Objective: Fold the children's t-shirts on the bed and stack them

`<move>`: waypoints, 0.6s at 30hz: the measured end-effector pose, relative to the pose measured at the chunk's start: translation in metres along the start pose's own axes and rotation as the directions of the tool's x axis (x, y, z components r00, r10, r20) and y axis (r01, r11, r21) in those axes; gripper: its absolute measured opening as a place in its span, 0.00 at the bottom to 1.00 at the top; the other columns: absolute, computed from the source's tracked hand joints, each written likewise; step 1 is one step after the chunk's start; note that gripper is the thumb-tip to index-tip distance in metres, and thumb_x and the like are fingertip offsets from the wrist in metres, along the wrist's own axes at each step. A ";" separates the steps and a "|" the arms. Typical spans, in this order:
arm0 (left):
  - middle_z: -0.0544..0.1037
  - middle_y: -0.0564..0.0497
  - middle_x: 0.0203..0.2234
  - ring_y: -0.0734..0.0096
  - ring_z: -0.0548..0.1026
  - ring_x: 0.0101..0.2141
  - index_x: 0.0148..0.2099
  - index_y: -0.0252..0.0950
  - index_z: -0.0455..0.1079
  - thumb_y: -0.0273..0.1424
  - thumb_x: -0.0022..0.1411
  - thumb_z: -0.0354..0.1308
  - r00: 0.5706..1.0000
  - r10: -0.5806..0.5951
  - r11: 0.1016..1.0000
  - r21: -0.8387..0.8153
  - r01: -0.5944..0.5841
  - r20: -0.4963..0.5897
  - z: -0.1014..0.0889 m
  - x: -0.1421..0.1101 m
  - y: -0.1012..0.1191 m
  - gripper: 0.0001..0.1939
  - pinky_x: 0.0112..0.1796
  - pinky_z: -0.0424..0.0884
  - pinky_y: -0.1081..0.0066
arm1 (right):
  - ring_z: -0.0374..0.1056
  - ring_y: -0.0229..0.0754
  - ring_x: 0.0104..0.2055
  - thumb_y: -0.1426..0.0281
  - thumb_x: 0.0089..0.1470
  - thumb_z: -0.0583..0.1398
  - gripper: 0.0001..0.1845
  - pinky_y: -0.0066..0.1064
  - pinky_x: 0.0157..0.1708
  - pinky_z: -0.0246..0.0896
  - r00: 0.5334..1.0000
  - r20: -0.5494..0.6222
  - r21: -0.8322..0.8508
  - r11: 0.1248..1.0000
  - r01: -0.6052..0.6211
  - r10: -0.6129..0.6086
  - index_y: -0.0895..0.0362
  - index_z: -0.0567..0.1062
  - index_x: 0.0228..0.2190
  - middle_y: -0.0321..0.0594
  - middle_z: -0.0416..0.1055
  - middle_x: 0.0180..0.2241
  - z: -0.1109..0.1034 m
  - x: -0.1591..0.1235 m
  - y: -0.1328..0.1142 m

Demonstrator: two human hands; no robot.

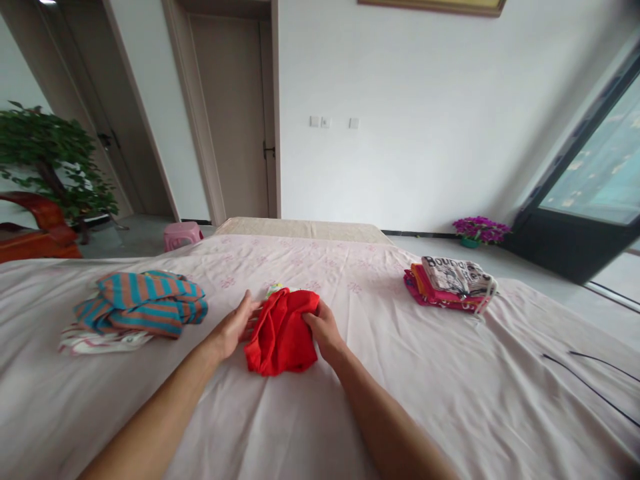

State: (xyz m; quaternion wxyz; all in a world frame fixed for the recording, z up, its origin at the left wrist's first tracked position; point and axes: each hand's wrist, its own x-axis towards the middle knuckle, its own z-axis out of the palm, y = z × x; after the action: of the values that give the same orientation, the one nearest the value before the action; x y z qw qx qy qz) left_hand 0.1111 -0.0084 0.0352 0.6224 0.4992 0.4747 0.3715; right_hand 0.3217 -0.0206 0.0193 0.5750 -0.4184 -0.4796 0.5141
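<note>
A crumpled red garment (284, 337) lies in front of me on the pale bedsheet; its exact kind is unclear. A small yellow-green and white patch (275, 289) peeks out at its far edge. My left hand (239, 325) is at the garment's left side, fingers stretched out and their tips partly behind the cloth. On the opposite side my right hand (324, 329) pinches the cloth's right edge, thumb on top and fingers tucked beneath. Farther left, a blue and orange striped garment (145, 303) rests loosely over a white one (103, 340).
Folded clothes (453, 287) are stacked at the right, a printed white piece on top. Black cords (590, 387) lie on the sheet (400, 373) at far right. Beyond the sheet are a pink stool (183, 235), a wooden chair (43, 223) and purple flowers (481, 230).
</note>
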 end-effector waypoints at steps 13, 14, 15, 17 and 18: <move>0.83 0.46 0.37 0.58 0.82 0.38 0.46 0.33 0.74 0.33 0.55 0.64 0.995 0.062 0.853 -0.514 -0.092 -0.075 0.015 -0.011 -0.009 0.16 0.40 0.77 0.66 | 0.67 0.43 0.44 0.67 0.57 0.53 0.22 0.36 0.48 0.61 0.917 -0.031 -0.719 0.646 0.257 -0.399 0.53 0.70 0.52 0.42 0.73 0.45 -0.016 -0.002 -0.015; 0.83 0.45 0.38 0.58 0.81 0.39 0.47 0.34 0.74 0.33 0.56 0.63 0.995 0.086 0.848 -0.521 -0.096 -0.044 0.019 -0.014 -0.008 0.16 0.41 0.77 0.65 | 0.67 0.42 0.43 0.64 0.58 0.54 0.20 0.35 0.47 0.61 0.931 0.069 -0.725 0.622 0.294 -0.359 0.52 0.71 0.52 0.40 0.73 0.44 -0.009 -0.007 -0.021; 0.83 0.45 0.40 0.58 0.81 0.41 0.48 0.34 0.74 0.33 0.57 0.62 0.994 0.107 0.844 -0.526 -0.101 -0.020 0.022 -0.015 -0.007 0.17 0.42 0.76 0.65 | 0.67 0.43 0.44 0.62 0.57 0.56 0.19 0.34 0.46 0.61 0.934 0.168 -0.736 0.589 0.332 -0.317 0.51 0.72 0.50 0.39 0.73 0.43 -0.001 -0.011 -0.027; 0.83 0.46 0.40 0.58 0.81 0.42 0.48 0.34 0.74 0.31 0.58 0.61 0.992 0.129 0.832 -0.543 -0.115 -0.013 0.026 -0.017 -0.006 0.15 0.43 0.76 0.65 | 0.66 0.44 0.43 0.62 0.52 0.61 0.16 0.33 0.43 0.59 0.918 0.313 -0.784 0.480 0.395 -0.243 0.52 0.75 0.43 0.39 0.74 0.41 0.013 -0.019 -0.035; 0.83 0.47 0.39 0.60 0.81 0.41 0.47 0.35 0.74 0.30 0.58 0.60 0.991 0.126 0.822 -0.556 -0.123 -0.033 0.026 -0.016 -0.006 0.14 0.43 0.77 0.66 | 0.66 0.43 0.41 0.64 0.49 0.63 0.12 0.32 0.41 0.58 0.914 0.345 -0.814 0.418 0.404 -0.213 0.53 0.76 0.38 0.39 0.74 0.38 0.018 -0.021 -0.038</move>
State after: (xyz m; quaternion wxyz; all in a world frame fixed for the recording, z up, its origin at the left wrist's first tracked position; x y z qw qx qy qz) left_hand 0.1316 -0.0318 0.0341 0.7164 0.3271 0.3108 0.5321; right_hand 0.3106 -0.0460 0.0570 0.3187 -0.5046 -0.7933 0.1202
